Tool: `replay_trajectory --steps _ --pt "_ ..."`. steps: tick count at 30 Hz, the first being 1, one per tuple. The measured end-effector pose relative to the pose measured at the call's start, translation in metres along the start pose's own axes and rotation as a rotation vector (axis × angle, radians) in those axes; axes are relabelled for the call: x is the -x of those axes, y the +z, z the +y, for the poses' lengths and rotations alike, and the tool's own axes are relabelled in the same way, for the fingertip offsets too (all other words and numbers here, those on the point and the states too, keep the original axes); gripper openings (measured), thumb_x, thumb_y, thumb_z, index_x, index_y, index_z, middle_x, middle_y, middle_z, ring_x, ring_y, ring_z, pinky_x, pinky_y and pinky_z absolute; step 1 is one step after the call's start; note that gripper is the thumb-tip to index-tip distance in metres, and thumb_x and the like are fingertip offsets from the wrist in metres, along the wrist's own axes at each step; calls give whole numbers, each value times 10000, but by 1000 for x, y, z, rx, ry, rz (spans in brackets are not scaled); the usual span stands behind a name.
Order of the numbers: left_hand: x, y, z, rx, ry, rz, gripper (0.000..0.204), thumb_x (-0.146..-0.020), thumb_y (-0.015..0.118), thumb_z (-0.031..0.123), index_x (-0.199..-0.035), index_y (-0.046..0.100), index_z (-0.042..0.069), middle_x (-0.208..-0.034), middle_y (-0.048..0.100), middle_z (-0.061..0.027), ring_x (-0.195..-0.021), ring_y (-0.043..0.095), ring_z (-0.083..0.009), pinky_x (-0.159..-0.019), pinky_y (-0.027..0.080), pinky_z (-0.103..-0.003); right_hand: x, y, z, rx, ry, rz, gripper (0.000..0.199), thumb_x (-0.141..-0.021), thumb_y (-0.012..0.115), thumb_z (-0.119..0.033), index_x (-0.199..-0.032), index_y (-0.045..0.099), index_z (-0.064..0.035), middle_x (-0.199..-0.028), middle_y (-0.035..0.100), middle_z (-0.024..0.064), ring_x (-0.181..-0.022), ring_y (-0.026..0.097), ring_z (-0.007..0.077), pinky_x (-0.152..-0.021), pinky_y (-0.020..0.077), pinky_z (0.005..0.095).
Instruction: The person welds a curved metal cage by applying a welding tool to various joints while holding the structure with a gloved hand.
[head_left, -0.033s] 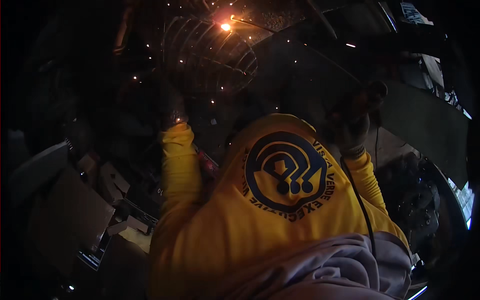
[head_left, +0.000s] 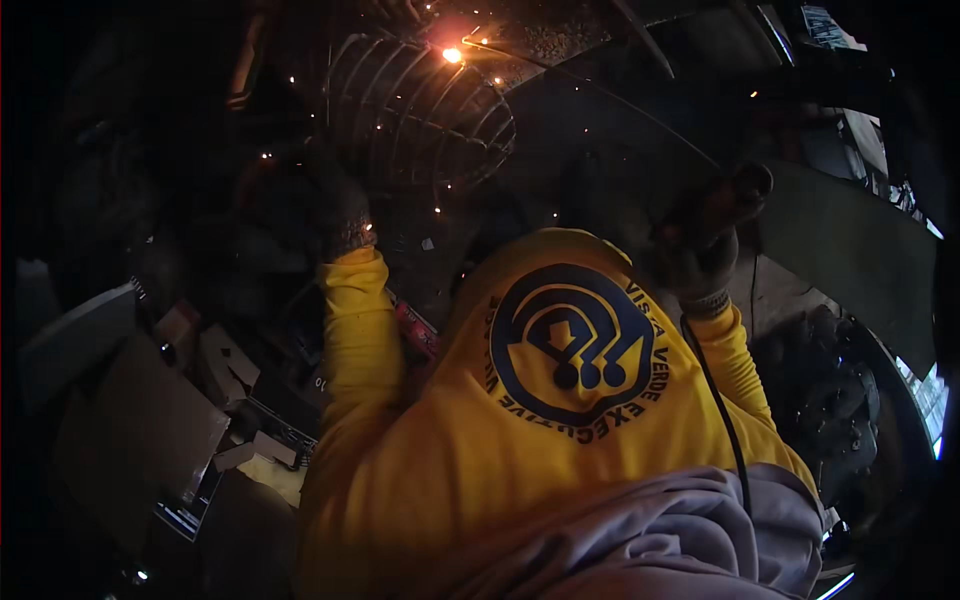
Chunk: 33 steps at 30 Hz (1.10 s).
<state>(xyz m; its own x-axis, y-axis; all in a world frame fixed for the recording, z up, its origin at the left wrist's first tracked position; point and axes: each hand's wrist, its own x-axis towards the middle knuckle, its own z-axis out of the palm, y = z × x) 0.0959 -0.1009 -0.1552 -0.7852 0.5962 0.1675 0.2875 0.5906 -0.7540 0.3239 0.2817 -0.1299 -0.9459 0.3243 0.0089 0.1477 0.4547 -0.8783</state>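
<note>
My right hand (head_left: 708,265), in a dark work glove, is closed around a welding electrode holder (head_left: 738,195). A long thin welding rod (head_left: 630,105) runs from the holder up and left to a bright orange glow (head_left: 452,55). That glow sits at the upper edge of a rounded cage of curved metal bars (head_left: 400,110). My left hand (head_left: 342,200), gloved too, reaches forward at the cage's lower left. Darkness hides its fingers, so whether it touches the cage does not show. Sparks are scattered around both the cage and the left glove.
A black cable (head_left: 725,420) hangs from the holder across my right sleeve. Opened cardboard boxes (head_left: 150,420) lie at the lower left. A dark flat panel (head_left: 850,250) stands at the right, above a dark lumpy heap (head_left: 830,400). Much of the surroundings is too dark to make out.
The sparks have shifted. Light on the rod and cage is somewhat brighter, so more of the rod shows. Both hands stay in place.
</note>
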Motion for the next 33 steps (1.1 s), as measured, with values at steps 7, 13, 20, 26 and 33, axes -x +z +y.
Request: replay_trajectory --steps 7,13,20,26,33 --pt "1 -2 21 471 -424 300 289 -851 613 175 -1131 592 105 -1013 611 -123 -949 573 -349 -845 426 -514 -5 -2 -13 -378 94 -35 553 -775 672 -62 -1260 440 68 -899 644 81 -807 624 159 -760 484 274" --pt "11 6 31 832 -594 89 317 -895 560 147 -1206 552 88 -1047 616 -113 -1006 568 -326 -912 407 -461 -7 -1 -20 -358 184 -38 538 -776 693 -81 -1245 467 58 -873 643 74 -782 623 145 -745 477 267" --pt "16 30 31 906 -575 100 329 -930 515 120 -1257 510 84 -1055 614 -119 -1041 561 -278 -931 400 -430 -10 -1 -24 -413 204 -26 495 -787 696 -84 -1221 491 37 -847 641 57 -759 618 131 -728 478 259" --pt "-9 -7 25 1346 -887 -16 242 -931 516 160 -1137 571 47 -983 617 -109 -920 597 -263 -830 449 -395 -10 0 -22 -404 183 -29 483 -785 702 -98 -1204 499 31 -834 641 56 -749 618 134 -728 480 264" --pt "16 7 20 -122 48 -247 325 -956 465 206 -1216 529 21 -1197 558 -131 -1107 537 -285 -952 442 -367 -20 1 -23 -127 2 -3 398 -799 711 -176 -1118 540 -10 -764 636 42 -723 612 165 -746 485 303"
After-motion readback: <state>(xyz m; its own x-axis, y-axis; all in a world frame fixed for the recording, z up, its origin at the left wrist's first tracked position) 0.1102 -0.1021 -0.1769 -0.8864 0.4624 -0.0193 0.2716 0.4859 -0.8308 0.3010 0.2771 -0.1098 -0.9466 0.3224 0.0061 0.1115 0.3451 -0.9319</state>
